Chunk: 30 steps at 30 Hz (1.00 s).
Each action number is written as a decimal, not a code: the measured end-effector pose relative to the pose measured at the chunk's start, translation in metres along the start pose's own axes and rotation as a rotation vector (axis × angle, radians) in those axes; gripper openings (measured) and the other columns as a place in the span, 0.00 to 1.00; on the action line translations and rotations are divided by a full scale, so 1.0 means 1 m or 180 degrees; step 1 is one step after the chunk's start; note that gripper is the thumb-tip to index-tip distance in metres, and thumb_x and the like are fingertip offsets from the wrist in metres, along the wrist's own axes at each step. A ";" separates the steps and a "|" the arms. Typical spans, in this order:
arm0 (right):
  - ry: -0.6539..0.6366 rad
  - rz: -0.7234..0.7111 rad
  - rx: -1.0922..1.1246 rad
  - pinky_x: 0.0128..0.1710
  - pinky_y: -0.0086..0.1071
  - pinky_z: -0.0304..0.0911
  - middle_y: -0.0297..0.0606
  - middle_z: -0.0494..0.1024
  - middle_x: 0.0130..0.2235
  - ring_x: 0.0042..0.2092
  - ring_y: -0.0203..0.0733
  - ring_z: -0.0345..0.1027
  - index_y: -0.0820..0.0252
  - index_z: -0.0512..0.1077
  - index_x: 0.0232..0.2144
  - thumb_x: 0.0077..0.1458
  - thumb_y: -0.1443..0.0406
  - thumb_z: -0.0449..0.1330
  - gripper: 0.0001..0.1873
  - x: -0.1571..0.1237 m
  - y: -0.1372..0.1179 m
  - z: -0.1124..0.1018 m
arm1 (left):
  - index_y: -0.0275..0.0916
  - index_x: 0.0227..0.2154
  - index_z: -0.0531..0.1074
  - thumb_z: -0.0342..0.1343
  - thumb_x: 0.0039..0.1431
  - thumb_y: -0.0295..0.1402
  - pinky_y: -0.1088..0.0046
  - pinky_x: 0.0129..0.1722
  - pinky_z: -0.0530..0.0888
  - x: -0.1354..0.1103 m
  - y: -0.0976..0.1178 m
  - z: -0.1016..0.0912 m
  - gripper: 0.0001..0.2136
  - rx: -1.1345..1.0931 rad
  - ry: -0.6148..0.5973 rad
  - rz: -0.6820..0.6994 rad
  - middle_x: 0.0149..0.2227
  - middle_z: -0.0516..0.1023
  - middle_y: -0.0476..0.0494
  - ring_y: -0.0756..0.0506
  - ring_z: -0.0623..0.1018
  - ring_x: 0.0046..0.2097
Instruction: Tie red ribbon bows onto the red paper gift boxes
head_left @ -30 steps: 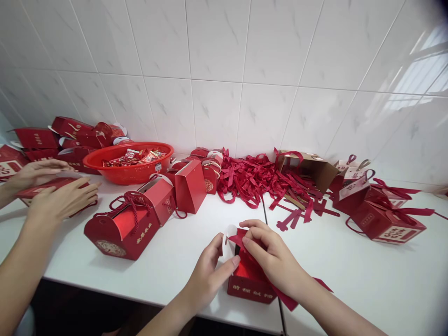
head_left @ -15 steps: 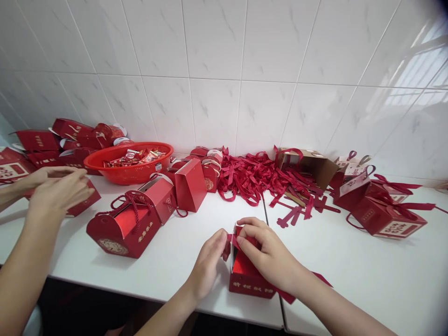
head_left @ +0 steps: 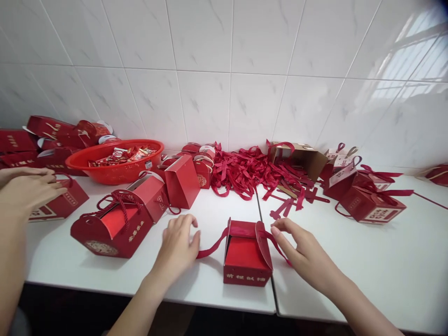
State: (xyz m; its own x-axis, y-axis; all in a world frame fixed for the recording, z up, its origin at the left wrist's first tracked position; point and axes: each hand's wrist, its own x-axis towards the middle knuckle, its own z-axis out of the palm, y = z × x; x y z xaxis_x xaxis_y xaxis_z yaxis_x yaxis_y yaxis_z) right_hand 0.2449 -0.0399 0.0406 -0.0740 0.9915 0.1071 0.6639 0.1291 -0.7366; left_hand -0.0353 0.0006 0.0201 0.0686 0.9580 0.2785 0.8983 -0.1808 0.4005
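Observation:
A small red gift box (head_left: 247, 261) stands open at the front edge of the white table (head_left: 367, 261), with a red ribbon (head_left: 212, 248) running through its top flaps. My left hand (head_left: 178, 245) pinches the ribbon's left end and holds it out to the left of the box. My right hand (head_left: 304, 254) pinches the ribbon's right end just right of the box's flap. Both hands are apart, one on each side of the box.
Another person's hands (head_left: 26, 189) work on a red box (head_left: 61, 203) at the far left. A red basket (head_left: 112, 163) of sweets, finished boxes (head_left: 119, 224), a ribbon pile (head_left: 245, 172), a cardboard box (head_left: 301, 158) and more red boxes (head_left: 371, 205) lie behind.
My hands left the top of the box and moved apart, drawing the ribbon out on both sides. The other person's hands shifted left on their box.

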 end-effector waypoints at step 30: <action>-0.0741 -0.0032 0.0635 0.23 0.29 0.43 0.27 0.56 0.20 0.23 0.32 0.46 0.60 0.71 0.24 0.55 0.53 0.57 0.18 0.014 0.022 -0.021 | 0.40 0.31 0.65 0.58 0.54 0.41 0.78 0.28 0.59 0.008 0.037 -0.002 0.11 -0.3024 -0.1290 -0.0325 0.21 0.57 0.58 0.52 0.60 0.25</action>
State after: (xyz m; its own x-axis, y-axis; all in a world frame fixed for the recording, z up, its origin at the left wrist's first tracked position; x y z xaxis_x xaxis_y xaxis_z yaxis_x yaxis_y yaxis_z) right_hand 0.2737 -0.0238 0.0400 -0.2637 0.9643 -0.0238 0.5047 0.1168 -0.8554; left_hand -0.0026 0.0011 0.0388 0.3102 0.9498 -0.0395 0.2077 -0.0272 0.9778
